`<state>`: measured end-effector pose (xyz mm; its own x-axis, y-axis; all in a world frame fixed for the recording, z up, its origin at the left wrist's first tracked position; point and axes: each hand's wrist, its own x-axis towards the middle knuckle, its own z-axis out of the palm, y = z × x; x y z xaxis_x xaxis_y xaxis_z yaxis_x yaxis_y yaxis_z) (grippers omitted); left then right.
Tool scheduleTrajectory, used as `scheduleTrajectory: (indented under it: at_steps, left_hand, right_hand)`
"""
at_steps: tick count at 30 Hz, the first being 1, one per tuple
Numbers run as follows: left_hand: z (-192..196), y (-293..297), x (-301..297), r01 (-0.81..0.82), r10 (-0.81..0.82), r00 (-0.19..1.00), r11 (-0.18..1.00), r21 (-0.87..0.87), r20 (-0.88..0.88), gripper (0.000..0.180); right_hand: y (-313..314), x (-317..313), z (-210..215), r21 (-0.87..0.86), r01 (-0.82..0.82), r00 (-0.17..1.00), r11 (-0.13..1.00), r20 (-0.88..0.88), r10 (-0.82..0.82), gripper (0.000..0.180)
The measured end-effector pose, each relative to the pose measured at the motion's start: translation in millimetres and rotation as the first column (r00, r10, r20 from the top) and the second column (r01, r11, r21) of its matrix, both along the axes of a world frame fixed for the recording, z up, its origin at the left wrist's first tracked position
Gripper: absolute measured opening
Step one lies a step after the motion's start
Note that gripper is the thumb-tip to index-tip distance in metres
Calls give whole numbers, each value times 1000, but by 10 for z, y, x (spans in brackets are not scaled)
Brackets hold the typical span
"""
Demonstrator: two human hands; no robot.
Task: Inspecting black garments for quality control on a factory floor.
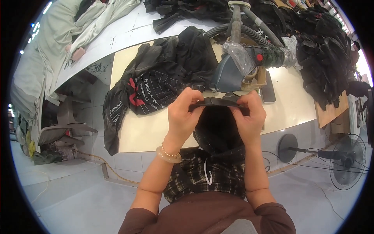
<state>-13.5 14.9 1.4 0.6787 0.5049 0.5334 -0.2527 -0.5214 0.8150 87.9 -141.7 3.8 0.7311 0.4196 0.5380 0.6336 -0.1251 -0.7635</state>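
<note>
My left hand (181, 114) and my right hand (250, 117) are raised in front of me, a short way apart. Each pinches one end of the upper edge of a black garment (219, 134) between thumb and fingers. That edge runs nearly level from hand to hand, while the cloth below hangs down toward my lap, dark and open inside. Which part of the garment this is, I cannot tell. Just beyond my hands, a blue-grey machine head (229, 75) stands on the pale table (150, 130).
A black printed garment (167, 64) lies heaped on the table's left. Behind the machine rise thick grey hoses (236, 25). A dark phone (267, 87) lies right of it. More black garments (323, 50) pile at right, near a standing fan (348, 160). Pale cloth (43, 50) drapes far left.
</note>
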Motion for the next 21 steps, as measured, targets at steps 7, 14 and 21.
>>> scheduleTrajectory:
  at_steps: [7,14,21]
  left_hand:
    - [-121,-15,103,-11,15,1000,993,-115,28,25]
    - [-151,-106,165,-93,109,990,980,-177,85,23]
    - [-148,-148,175,-126,140,988,976,-179,69,23]
  right_hand:
    - [8,31,-40,14,76,996,997,-38,-75,26]
    - [80,16,-40,43,101,990,994,-108,-96,27]
    - [84,12,-20,67,104,987,992,-132,-94,27]
